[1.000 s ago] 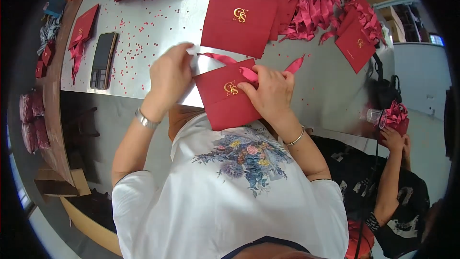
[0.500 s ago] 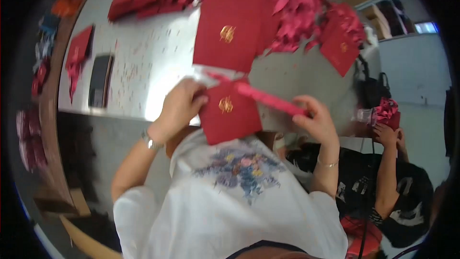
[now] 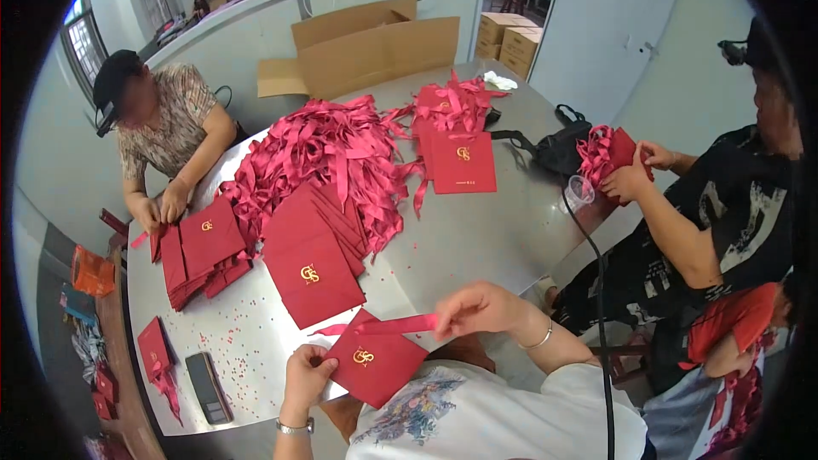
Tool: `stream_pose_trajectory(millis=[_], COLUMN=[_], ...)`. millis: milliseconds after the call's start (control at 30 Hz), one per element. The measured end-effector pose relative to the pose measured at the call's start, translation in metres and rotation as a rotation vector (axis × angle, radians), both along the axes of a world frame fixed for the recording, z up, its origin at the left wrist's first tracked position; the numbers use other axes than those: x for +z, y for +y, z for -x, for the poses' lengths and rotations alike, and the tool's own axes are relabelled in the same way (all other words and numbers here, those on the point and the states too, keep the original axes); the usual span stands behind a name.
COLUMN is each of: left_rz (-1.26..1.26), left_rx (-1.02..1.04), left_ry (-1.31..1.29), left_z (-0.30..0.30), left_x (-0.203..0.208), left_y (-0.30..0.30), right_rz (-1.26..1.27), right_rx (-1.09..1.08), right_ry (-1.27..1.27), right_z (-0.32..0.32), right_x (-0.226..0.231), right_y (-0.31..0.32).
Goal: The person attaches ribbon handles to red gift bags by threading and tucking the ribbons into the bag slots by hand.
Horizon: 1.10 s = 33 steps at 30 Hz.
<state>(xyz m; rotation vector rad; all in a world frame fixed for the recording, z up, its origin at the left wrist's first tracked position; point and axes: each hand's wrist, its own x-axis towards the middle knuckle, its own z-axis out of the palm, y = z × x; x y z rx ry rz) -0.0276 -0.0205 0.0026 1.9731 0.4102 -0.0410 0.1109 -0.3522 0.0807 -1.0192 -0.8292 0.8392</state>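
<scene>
My left hand (image 3: 307,376) pinches the left edge of a small red gift bag (image 3: 383,383) with a gold emblem, its thumb on the front. The bag lies tilted at the table's near edge, close to my shirt. A pink-red ribbon (image 3: 396,324) runs across the bag's upper part. Its right end goes to my right hand (image 3: 480,308), whose fingers are closed on it; the exact fingertip grip is partly hidden. Just beyond is a fanned stack of larger-looking red bags (image 3: 298,247) with the same emblem.
A heap of ribbons (image 3: 332,149) covers mid-table. Ribboned bags (image 3: 464,172) sit beyond it; another bag pile (image 3: 200,247) lies left. A phone (image 3: 207,383) rests at left. Co-workers handle bags at far left and right. A black cable (image 3: 603,332) hangs at right.
My view has tilted up, bringing the room and co-workers into sight. The ribbon, slanting down to the right before, now runs nearly level to my right hand. My left hand now grips the bag's edge.
</scene>
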Motion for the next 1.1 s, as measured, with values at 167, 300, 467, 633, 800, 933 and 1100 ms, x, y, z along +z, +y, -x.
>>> stream_pose_trajectory(millis=[167, 300, 467, 633, 800, 933, 1100], left_rz=[0.031, 0.061, -0.005, 0.113, 0.195, 0.179, 0.112], left_rx=[0.034, 0.027, 0.068, 0.083, 0.051, 0.062, 0.049], left_ry=[0.123, 0.040, 0.013, 0.098, 0.082, 0.067, -0.022], left_z=[0.014, 0.009, -0.019, -0.007, 0.002, 0.004, 0.004], left_x=[0.011, -0.013, 0.025, 0.003, 0.003, -0.001, 0.001], left_y=[0.000, 0.007, -0.011, -0.003, 0.002, 0.006, 0.002], right_rz=[0.143, 0.097, 0.502, 0.565, 0.607, 0.630, 0.624], right_rx=[-0.407, -0.497, -0.319, -0.393, -0.442, -0.464, -0.443], right_ry=[-0.566, -0.890, -0.361, -0.514, -0.702, -0.776, -0.821], right_z=[0.002, 0.014, 0.046, 0.050, 0.058, 0.058, 0.055], right_x=[0.014, 0.024, -0.021, -0.078, -0.077, -0.079, -0.079], right_y=[0.041, 0.071, 0.123, 0.146, 0.160, 0.168, 0.173])
